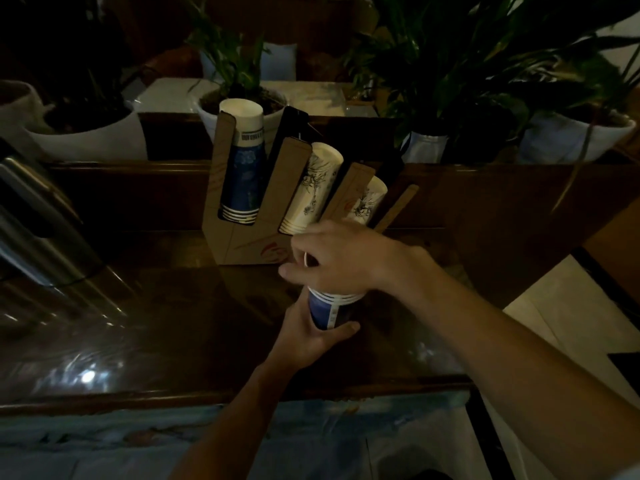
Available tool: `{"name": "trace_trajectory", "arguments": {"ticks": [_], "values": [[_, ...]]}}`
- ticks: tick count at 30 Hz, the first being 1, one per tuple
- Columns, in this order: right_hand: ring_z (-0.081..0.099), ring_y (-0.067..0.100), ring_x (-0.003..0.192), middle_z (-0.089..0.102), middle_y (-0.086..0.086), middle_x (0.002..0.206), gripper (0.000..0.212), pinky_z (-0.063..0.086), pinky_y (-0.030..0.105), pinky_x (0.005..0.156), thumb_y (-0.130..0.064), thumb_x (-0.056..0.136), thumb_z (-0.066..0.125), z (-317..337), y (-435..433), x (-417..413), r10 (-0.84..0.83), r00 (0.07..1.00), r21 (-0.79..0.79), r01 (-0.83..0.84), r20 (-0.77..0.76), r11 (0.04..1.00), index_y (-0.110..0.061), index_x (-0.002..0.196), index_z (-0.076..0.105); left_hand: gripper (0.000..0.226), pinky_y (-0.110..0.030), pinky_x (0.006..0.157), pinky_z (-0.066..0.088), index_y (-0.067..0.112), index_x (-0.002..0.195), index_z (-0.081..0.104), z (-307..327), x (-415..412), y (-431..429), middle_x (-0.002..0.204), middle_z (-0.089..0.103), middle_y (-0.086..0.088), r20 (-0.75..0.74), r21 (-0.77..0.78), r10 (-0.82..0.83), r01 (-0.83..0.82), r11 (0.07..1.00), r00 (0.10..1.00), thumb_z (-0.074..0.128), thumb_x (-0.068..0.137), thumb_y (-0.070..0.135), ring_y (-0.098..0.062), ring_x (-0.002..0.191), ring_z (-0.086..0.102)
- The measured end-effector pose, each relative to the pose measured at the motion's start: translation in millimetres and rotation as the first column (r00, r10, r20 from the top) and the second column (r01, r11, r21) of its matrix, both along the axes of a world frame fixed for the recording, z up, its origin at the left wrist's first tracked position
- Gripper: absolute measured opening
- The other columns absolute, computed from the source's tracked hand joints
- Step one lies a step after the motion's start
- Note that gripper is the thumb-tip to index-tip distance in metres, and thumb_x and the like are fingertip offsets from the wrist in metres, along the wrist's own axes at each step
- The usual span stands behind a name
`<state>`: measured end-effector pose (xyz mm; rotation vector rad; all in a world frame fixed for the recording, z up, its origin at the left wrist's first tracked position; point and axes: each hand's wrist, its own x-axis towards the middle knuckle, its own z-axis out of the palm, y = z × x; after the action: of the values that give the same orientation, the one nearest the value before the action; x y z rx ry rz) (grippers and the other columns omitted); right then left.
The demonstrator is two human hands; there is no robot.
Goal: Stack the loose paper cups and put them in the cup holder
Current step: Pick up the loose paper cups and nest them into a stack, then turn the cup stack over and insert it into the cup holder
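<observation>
A short stack of blue paper cups (323, 311) stands upright on the dark wooden counter, just in front of the cardboard cup holder (239, 244). My left hand (308, 336) wraps the stack's lower part. From above, my right hand (337, 258) covers the stack's rim, its fingers pinching a cup there. The holder's left slot carries a blue cup stack (242, 168). White printed cups fill the middle slot (311, 188) and the right slot (369, 202).
Potted plants in white pots (93, 133) line the ledge behind the holder. A shiny metal appliance (38, 230) sits at the left. The glossy counter (156, 323) ends at a front edge near me, with pale floor at the right.
</observation>
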<state>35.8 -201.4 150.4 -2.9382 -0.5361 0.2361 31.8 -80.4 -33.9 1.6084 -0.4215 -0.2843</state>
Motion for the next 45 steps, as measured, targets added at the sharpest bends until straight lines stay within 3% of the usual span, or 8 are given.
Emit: {"name": "trace_trajectory", "arguments": {"ticks": [6, 12, 18, 22, 30, 34, 40, 45], "values": [[0.053, 0.016, 0.075, 0.055, -0.007, 0.08, 0.03, 0.041, 0.036, 0.064, -0.054, 0.089, 0.043, -11, 0, 8, 0.025, 0.992, 0.098, -0.036, 0.121, 0.995, -0.027, 0.079, 0.051, 0.084, -0.022, 0.097, 0.058, 0.022, 0.14, 0.055, -5, 2, -1, 0.131, 0.072, 0.013, -0.013, -0.008, 0.007, -0.007, 1.0, 1.0, 0.099, 0.069, 0.034, -0.006, 0.12, 0.07], [0.052, 0.017, 0.084, 0.052, -0.009, 0.086, 0.025, 0.035, 0.036, 0.069, -0.058, 0.087, 0.042, -10, 0, 7, 0.002, 0.997, 0.084, -0.008, 0.082, 0.996, -0.034, 0.085, 0.049, 0.087, -0.019, 0.096, 0.057, 0.027, 0.14, 0.053, -1, 0, 0, 0.131, 0.071, 0.016, -0.032, 0.0, 0.009, -0.009, 1.0, 0.999, 0.1, 0.067, 0.036, -0.004, 0.12, 0.069], [0.062, 0.012, 0.079, 0.067, -0.007, 0.084, 0.033, 0.054, 0.041, 0.073, -0.053, 0.087, 0.05, -9, 0, 0, -0.089, 0.982, 0.272, 0.04, 0.168, 0.961, -0.025, 0.086, 0.068, 0.094, -0.015, 0.093, 0.056, 0.023, 0.143, 0.051, 6, -4, 0, 0.13, 0.07, 0.02, -0.055, 0.023, 0.006, -0.004, 1.0, 0.998, 0.1, 0.064, 0.038, -0.001, 0.119, 0.068], [0.058, 0.001, 0.067, 0.062, -0.014, 0.071, 0.036, 0.047, 0.027, 0.06, -0.055, 0.091, 0.055, -10, -2, -7, -0.138, 0.949, 0.357, 0.029, 0.284, 0.934, -0.023, 0.081, 0.069, 0.09, -0.018, 0.092, 0.058, 0.027, 0.138, 0.055, 8, -3, 5, 0.126, 0.072, 0.022, -0.062, 0.044, -0.008, 0.011, 0.999, 0.998, 0.1, 0.061, 0.037, -0.001, 0.117, 0.069], [0.048, 0.009, 0.113, 0.053, -0.012, 0.132, 0.082, 0.041, 0.026, 0.076, -0.088, 0.062, 0.061, -2, -6, -3, -0.082, 0.995, 0.265, 0.092, -0.05, 0.96, -0.041, 0.129, 0.053, 0.085, -0.032, 0.096, 0.061, 0.037, 0.125, 0.06, 12, 3, 25, 0.124, 0.074, 0.017, -0.046, 0.051, -0.011, 0.014, 0.999, 0.999, 0.101, 0.052, 0.05, -0.005, 0.115, 0.071], [0.052, 0.008, 0.106, 0.054, -0.015, 0.124, 0.07, 0.046, 0.023, 0.07, -0.078, 0.064, 0.071, -5, -9, 4, -0.107, 0.991, 0.361, 0.131, -0.086, 0.923, -0.046, 0.123, 0.053, 0.084, -0.02, 0.082, 0.061, 0.041, 0.121, 0.06, 18, 12, 49, 0.12, 0.073, 0.024, -0.005, 0.074, 0.006, -0.006, 0.997, 1.0, 0.101, 0.048, 0.052, -0.002, 0.108, 0.073], [0.064, 0.01, 0.104, 0.061, -0.01, 0.123, 0.053, 0.058, 0.046, 0.086, -0.068, 0.07, 0.075, -17, -22, 9, -0.153, 0.967, 0.632, 0.251, -0.206, 0.733, -0.041, 0.114, 0.062, 0.086, -0.023, 0.079, 0.063, 0.036, 0.123, 0.064, 35, 39, 100, 0.117, 0.074, 0.018, 0.103, 0.137, -0.004, -0.01, 0.99, 0.995, 0.101, 0.048, 0.054, -0.006, 0.103, 0.075], [0.068, 0.009, 0.102, 0.063, -0.006, 0.12, 0.062, 0.06, 0.037, 0.083, -0.064, 0.065, 0.08, -42, -18, 7, -0.142, 0.916, 0.725, 0.385, -0.374, 0.571, -0.04, 0.119, 0.062, 0.081, -0.019, 0.086, 0.061, 0.044, 0.122, 0.06, 49, 51, 129, 0.117, 0.072, 0.025, 0.178, 0.187, -0.051, 0.017, 0.982, 0.983, 0.098, 0.05, 0.054, 0.001, 0.108, 0.071]]}}
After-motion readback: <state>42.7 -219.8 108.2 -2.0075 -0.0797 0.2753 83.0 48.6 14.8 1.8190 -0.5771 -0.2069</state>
